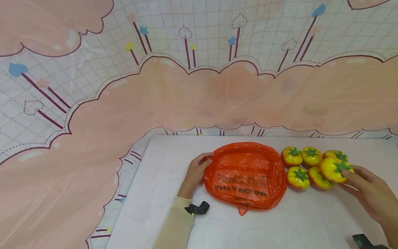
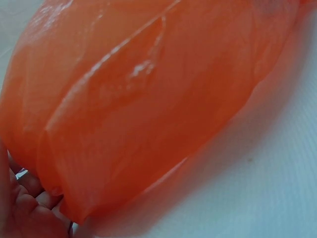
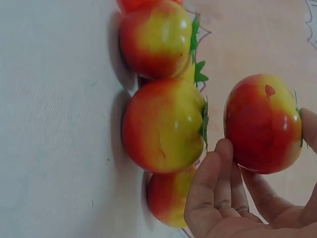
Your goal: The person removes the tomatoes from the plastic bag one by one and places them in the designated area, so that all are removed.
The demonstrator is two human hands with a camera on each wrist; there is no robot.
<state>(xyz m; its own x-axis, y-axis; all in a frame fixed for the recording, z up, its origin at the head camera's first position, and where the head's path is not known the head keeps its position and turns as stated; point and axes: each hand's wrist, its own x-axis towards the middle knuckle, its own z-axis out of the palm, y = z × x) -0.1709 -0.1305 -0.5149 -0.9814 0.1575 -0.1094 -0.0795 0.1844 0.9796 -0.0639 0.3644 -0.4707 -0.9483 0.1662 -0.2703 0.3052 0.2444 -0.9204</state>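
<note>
An orange-red plastic bag (image 1: 242, 162), printed "HAVE A NICE DAY", lies on the table with its rim rounded out. My left hand (image 1: 196, 173) grips the bag's left edge; in the left wrist view its curled fingers (image 2: 37, 206) are partly hidden by the bag (image 2: 148, 109). Between thumb and fingertips, my right hand (image 1: 370, 188) holds a yellow-and-red artificial tomato (image 1: 331, 169) with a green leafy top. This held tomato (image 3: 262, 129) is raised above the others in the right wrist view. Several similar tomatoes (image 1: 298, 178) sit in two rows against the bag's right side.
The white table (image 1: 168, 162) ends at a straight back edge. Behind it hangs a pink and white patterned cloth (image 1: 217, 93). Each wrist wears a black mount, the left one (image 1: 197, 208) beside the bag.
</note>
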